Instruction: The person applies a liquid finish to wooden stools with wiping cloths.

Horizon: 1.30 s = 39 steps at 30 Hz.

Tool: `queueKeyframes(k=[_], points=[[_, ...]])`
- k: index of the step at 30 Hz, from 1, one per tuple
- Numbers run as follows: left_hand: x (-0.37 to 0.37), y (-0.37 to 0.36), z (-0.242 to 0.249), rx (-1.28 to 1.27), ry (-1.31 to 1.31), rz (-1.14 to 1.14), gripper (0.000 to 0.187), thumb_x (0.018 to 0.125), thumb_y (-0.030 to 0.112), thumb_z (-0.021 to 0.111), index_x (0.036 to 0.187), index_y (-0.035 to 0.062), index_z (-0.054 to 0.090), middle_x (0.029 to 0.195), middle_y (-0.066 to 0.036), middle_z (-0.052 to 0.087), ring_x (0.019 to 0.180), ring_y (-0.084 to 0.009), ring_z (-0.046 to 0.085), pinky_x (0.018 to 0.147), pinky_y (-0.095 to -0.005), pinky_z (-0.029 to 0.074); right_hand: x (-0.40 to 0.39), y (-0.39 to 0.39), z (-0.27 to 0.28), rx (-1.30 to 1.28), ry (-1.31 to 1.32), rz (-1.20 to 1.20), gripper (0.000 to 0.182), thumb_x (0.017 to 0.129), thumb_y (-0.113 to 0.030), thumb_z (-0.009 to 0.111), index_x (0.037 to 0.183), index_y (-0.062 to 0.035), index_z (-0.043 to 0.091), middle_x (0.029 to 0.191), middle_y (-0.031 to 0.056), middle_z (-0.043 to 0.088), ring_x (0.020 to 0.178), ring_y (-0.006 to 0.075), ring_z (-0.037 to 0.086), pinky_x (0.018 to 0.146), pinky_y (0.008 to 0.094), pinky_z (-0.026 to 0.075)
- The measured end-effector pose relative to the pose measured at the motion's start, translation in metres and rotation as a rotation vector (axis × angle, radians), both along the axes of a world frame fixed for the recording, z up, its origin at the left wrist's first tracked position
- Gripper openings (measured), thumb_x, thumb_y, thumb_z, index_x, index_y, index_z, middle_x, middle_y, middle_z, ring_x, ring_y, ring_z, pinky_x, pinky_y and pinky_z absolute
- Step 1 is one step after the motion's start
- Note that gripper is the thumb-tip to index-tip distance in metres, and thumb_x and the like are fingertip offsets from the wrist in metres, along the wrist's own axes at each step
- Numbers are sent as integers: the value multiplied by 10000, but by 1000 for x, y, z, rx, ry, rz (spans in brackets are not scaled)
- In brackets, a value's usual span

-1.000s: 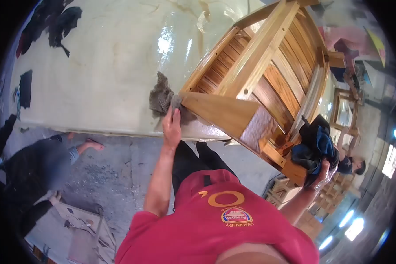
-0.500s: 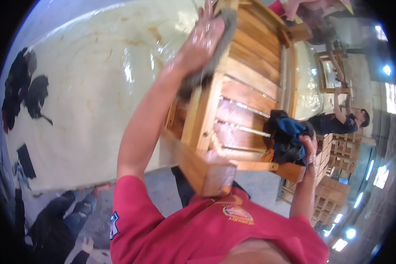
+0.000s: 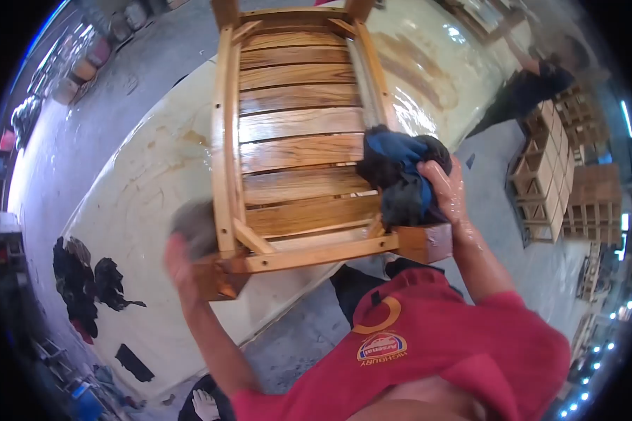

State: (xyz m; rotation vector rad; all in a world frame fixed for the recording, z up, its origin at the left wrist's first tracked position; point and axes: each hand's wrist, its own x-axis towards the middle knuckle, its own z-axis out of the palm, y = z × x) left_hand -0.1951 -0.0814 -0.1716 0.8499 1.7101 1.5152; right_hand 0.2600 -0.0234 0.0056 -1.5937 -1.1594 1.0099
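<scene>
A slatted wooden piece of furniture (image 3: 298, 147), like a small bench or table seen from its underside, stands before me with its frame and legs showing. Its wood looks wet and glossy. My left hand (image 3: 180, 266), smeared by motion, is beside the near left leg (image 3: 221, 279) with a blurred grey cloth (image 3: 195, 228) in its grip. On the right, my right hand (image 3: 446, 186) is closed around a bunched black and blue rag (image 3: 404, 175). That rag rests against the right frame rail near the corner leg (image 3: 428, 242). The hand's skin shines wet.
A pale, stained sheet-covered surface (image 3: 140, 203) lies under the furniture. Dark cloth scraps (image 3: 84, 281) and a black rectangular piece (image 3: 134, 362) lie on it at left. A co-worker in dark clothes (image 3: 534, 88) is at upper right. Stacked wooden frames (image 3: 544, 168) stand at right.
My left hand and its grey cloth have come down from the furniture's far left side to the near left corner. The furniture now sits straighter in view; my right hand still holds the rag.
</scene>
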Motion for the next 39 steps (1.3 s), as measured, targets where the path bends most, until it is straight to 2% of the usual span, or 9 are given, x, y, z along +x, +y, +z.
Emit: queueKeyframes(k=[2, 5, 11, 15, 18, 22, 25, 33, 39], points=[[40, -42, 90, 215, -388, 284, 502, 1044, 392, 388, 1337, -8, 469, 1265, -177, 569, 1034, -274, 621, 841, -371, 556, -18, -23, -14, 101, 126, -87, 318, 829, -104, 608, 1114, 34, 634, 943, 52, 668, 864, 138, 611, 827, 278, 497], [76, -99, 136, 248, -301, 687, 624, 1014, 501, 408, 1341, -27, 461, 1298, -188, 551, 1125, -320, 583, 965, -458, 505, -58, -61, -29, 113, 320, 228, 370, 807, -169, 664, 1120, 23, 619, 1054, 90, 650, 988, 165, 595, 904, 338, 482], [133, -162, 203, 824, 383, 1032, 612, 974, 431, 506, 1340, -54, 438, 1362, -214, 490, 1252, -364, 475, 1040, -510, 399, -77, -64, -58, 149, 759, 933, 425, 743, -183, 709, 1119, -9, 617, 1079, 128, 638, 1048, 289, 613, 939, 380, 464], [206, -187, 236, 344, 1135, 1205, 448, 1028, 318, 409, 1231, -69, 510, 1245, -209, 571, 1149, -344, 544, 999, -492, 424, 51, 16, -62, 360, 725, 860, 424, 709, -163, 668, 1093, 10, 623, 1061, 128, 629, 1014, 229, 610, 914, 361, 478], [242, -178, 218, -284, 1854, 1290, 396, 1069, 233, 335, 1149, -80, 563, 1158, -205, 631, 1072, -328, 596, 968, -479, 442, 147, 76, -67, 347, 470, 371, 550, 764, -362, 617, 1122, 55, 586, 1066, 146, 637, 1007, 211, 620, 917, 360, 491], [221, -105, 105, -296, 1306, 747, 404, 1039, 242, 435, 1339, -27, 464, 1240, -164, 569, 1075, -274, 580, 954, -348, 478, 177, 147, -119, 232, 430, 427, 460, 855, -229, 580, 1222, 47, 550, 1090, 136, 639, 1010, 217, 613, 948, 351, 476], [230, -52, 52, -319, 845, 811, 422, 1032, 262, 436, 1350, -13, 456, 1273, -156, 546, 1116, -271, 554, 986, -362, 448, 153, 129, -97, 17, 516, 708, 458, 864, -209, 612, 1253, 27, 558, 1137, 79, 628, 1068, 182, 575, 985, 342, 441], [183, -28, 136, 16, 144, 818, 470, 1012, 317, 436, 1381, 24, 436, 1362, -134, 485, 1224, -264, 485, 1070, -398, 365, 118, 47, -113, 132, 535, 1173, 310, 724, -94, 687, 1021, -13, 651, 995, 100, 654, 970, 206, 624, 890, 349, 492], [289, -65, 128, 275, -188, 974, 508, 998, 359, 437, 1403, 52, 420, 1429, -118, 438, 1305, -259, 433, 1132, -425, 304, 90, 165, -100, 366, 597, 347, 266, 853, -116, 619, 1047, 61, 662, 915, 91, 695, 830, 149, 619, 798, 310, 509]])
